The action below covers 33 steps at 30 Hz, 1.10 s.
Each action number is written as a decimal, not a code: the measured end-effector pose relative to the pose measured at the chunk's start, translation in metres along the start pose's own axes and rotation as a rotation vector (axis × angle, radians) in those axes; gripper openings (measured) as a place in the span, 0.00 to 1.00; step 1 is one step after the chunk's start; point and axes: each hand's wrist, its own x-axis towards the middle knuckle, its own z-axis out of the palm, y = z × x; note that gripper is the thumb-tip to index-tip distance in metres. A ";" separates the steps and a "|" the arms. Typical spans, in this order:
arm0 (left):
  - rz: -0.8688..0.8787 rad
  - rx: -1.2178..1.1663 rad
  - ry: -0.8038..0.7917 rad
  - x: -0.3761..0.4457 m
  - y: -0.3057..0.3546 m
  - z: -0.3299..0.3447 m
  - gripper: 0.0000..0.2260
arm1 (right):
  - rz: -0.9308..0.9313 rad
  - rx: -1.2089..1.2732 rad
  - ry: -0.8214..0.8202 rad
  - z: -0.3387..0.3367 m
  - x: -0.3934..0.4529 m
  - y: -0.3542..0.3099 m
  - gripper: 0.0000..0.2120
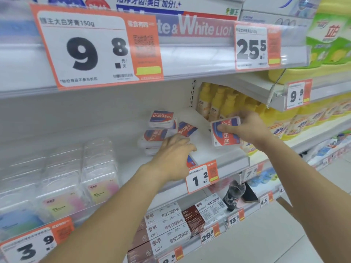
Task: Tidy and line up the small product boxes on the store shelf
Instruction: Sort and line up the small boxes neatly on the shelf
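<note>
One small box (226, 132) was lifted above the shelf (218, 149) near its right front corner, pinched in the right hand (247, 128). The other boxes (161, 128) lay jumbled toward the back. The left hand (171, 158) lay fingers-down over a box at the front edge; its grip could not be told. Yellow bottles (214, 103) crowded the right end, clear packs (79, 173) the left.

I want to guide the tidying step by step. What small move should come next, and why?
Probably set the box that the right hand holds down on the bare shelf beside the loose boxes. They lie tilted and piled unevenly, while the left hand rests on another box at the front edge.
</note>
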 end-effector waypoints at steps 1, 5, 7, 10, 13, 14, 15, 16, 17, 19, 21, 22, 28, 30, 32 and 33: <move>-0.045 0.069 -0.103 0.002 -0.003 -0.002 0.24 | -0.010 -0.028 -0.006 0.002 0.003 0.004 0.22; -0.153 0.241 -0.172 0.006 -0.011 -0.002 0.20 | -0.111 -0.293 -0.097 0.024 0.009 0.021 0.16; -0.228 0.260 -0.155 0.006 -0.014 0.003 0.21 | -0.087 -0.380 -0.160 0.038 0.007 0.023 0.19; -0.346 0.273 -0.017 0.004 -0.014 0.011 0.23 | -0.167 -0.533 -0.218 0.050 0.003 0.017 0.19; -0.459 0.185 0.025 0.003 -0.016 0.012 0.25 | -0.229 -0.503 -0.294 0.047 0.003 0.009 0.27; -0.482 0.173 0.008 0.002 -0.017 0.011 0.25 | -0.207 -0.412 -0.289 0.045 0.003 0.007 0.29; -0.498 0.174 -0.008 0.002 -0.017 0.010 0.25 | -0.188 -0.325 -0.248 0.043 0.004 0.006 0.28; -0.513 0.176 -0.016 0.001 -0.016 0.009 0.26 | -0.175 -0.272 -0.176 0.042 0.006 0.006 0.26; -0.522 0.181 -0.010 0.001 -0.015 0.008 0.26 | -0.164 -0.281 -0.107 0.043 0.009 0.006 0.23; -0.480 0.188 0.059 0.001 -0.012 0.007 0.26 | -0.098 -0.375 -0.098 0.045 0.016 0.003 0.22; -0.359 0.096 0.144 0.003 -0.006 0.007 0.25 | -0.014 -0.445 -0.188 0.050 0.025 -0.002 0.23; -0.296 0.025 0.160 0.005 -0.003 0.008 0.25 | 0.018 -0.471 -0.208 0.053 0.030 -0.004 0.25; -0.187 -0.106 0.001 0.018 0.000 0.027 0.26 | 0.196 -0.403 -0.169 0.052 0.049 -0.011 0.26; -0.205 -0.128 -0.014 0.020 -0.003 0.029 0.26 | 0.153 -0.368 -0.113 0.050 0.051 -0.011 0.23; -0.208 -0.143 -0.051 0.023 -0.004 0.026 0.26 | 0.070 -0.315 -0.091 0.049 0.050 -0.012 0.24; -0.207 -0.148 -0.072 0.024 -0.004 0.025 0.26 | 0.061 -0.276 -0.109 0.050 0.048 -0.013 0.25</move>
